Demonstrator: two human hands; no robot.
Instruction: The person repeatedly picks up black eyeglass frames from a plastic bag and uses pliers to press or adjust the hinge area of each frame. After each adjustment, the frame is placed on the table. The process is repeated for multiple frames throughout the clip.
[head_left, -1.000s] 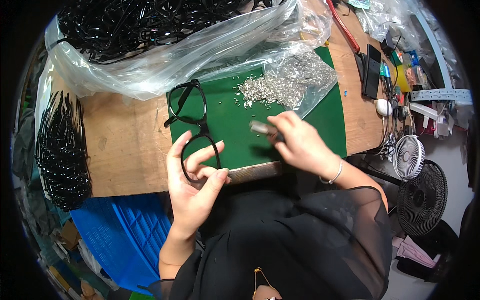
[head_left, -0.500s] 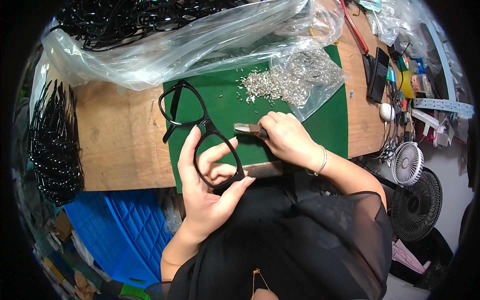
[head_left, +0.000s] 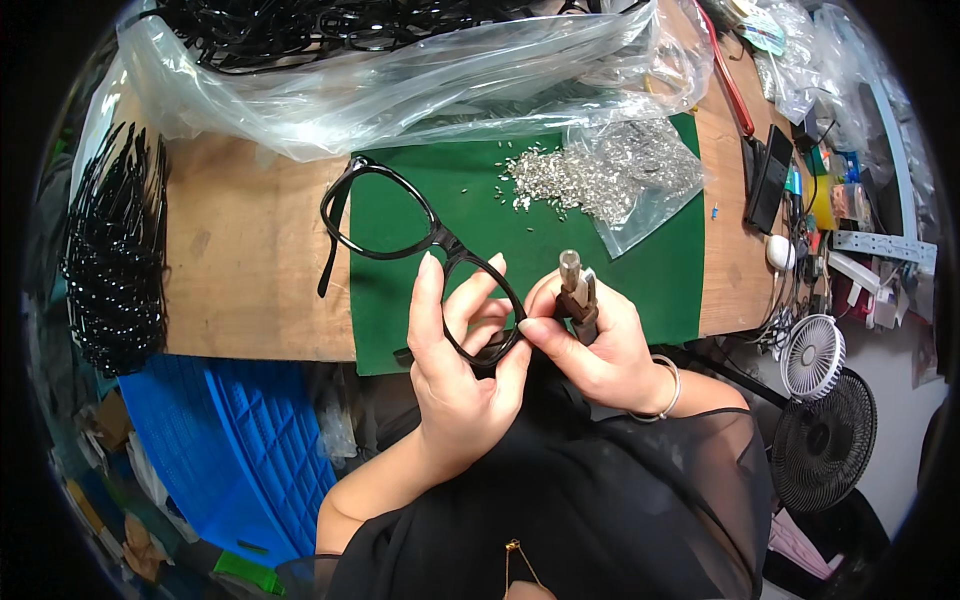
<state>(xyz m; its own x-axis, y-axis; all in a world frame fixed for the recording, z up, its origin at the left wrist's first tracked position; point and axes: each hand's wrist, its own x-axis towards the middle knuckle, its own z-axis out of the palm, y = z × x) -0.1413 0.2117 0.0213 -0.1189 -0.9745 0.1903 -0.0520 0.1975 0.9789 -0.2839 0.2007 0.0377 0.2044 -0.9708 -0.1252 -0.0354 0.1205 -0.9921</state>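
Observation:
My left hand (head_left: 455, 390) grips a black eyeglass frame (head_left: 446, 238) by its near rim, with fingers reaching through the lens opening. One temple arm (head_left: 328, 260) folds out behind the far rim. My right hand (head_left: 615, 350) is closed around a pair of pliers (head_left: 576, 295), whose jaws point up and away from the frame. Its thumb and index finger pinch at the near outer corner of the frame, close to my left fingertips; whatever tiny part is between them is hidden. Beneath lies a green mat (head_left: 390, 310), with small silver metal pieces (head_left: 540, 180) heaped farther off.
A clear bag (head_left: 630, 225) of silver pieces lies on the mat's far right. Large plastic sheeting (head_left: 330, 115) and black frames (head_left: 330, 30) fill the back. Black temple arms (head_left: 115, 260) are bundled left. A phone (head_left: 768, 180) and fans (head_left: 812, 355) sit right; a blue crate (head_left: 230, 450) stands below left.
My right hand has come off the mat toward the eyeglass frame, and the pliers have turned from pointing left to pointing up. The frame has shifted slightly right in my left hand.

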